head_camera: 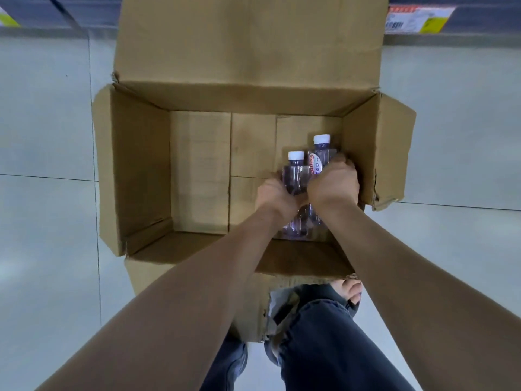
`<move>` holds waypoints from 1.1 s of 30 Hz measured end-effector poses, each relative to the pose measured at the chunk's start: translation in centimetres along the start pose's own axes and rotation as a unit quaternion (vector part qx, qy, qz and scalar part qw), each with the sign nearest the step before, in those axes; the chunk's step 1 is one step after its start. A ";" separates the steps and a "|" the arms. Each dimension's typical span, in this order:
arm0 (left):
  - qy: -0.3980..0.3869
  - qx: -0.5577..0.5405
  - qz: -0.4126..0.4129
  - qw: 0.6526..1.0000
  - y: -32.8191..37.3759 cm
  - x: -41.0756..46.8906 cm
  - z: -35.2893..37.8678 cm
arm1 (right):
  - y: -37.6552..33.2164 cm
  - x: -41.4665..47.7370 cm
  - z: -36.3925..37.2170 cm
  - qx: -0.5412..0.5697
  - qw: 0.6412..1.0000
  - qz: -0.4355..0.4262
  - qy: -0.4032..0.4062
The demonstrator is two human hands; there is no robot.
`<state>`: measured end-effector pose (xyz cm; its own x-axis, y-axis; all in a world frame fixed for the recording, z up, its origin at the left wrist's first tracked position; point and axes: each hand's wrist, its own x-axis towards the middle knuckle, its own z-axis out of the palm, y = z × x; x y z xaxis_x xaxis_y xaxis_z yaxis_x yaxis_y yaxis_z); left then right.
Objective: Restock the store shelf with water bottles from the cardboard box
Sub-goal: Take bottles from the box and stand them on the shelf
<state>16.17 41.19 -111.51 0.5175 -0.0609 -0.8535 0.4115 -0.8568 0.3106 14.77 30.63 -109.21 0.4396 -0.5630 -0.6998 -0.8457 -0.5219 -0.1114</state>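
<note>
**A:** Where are the bottles?

**B:** Two clear plastic water bottles with white caps stand up tall in the right near corner of the big brown open cardboard box (135, 170). The left bottle (296, 170) is just beside the right bottle (320, 153), which shows a red and white label.

**A:** What are the hands doing?

**B:** The left hand (275, 197) is wrapped around the left bottle. The right hand (334, 183) is wrapped around the right one. Both hands are closed on the bottle bodies, below the caps.

**A:** Which way should they go?

**B:** Straight up, I think, caps first. The box wall is right next to the right hand, so it could bump there.

**A:** And the shelf?

**B:** The dark shelf edge with a price tag (417, 19) is past the far flap, well apart from the hands. The rest of the box floor is bare.
</note>
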 end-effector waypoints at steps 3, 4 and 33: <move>0.029 -0.033 0.001 0.999 -1.0 0.3 -1.3 | 0.1 0.5 0.8 0.009 0.999 -0.026 -0.026; 0.041 -0.044 0.005 0.998 -1.3 0.4 -2.0 | 0.3 0.6 1.0 0.025 0.999 -0.019 -0.039; 0.121 -0.187 0.284 0.932 12.5 -47.0 -42.5 | -14.0 -43.0 -42.5 0.296 0.935 -0.191 0.044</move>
<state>28.85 55.07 -49.75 0.8675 -0.2947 -0.4007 0.2282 -0.4801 0.8470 20.53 34.93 -47.55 0.7453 -0.4724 -0.4705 -0.6293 -0.2653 -0.7304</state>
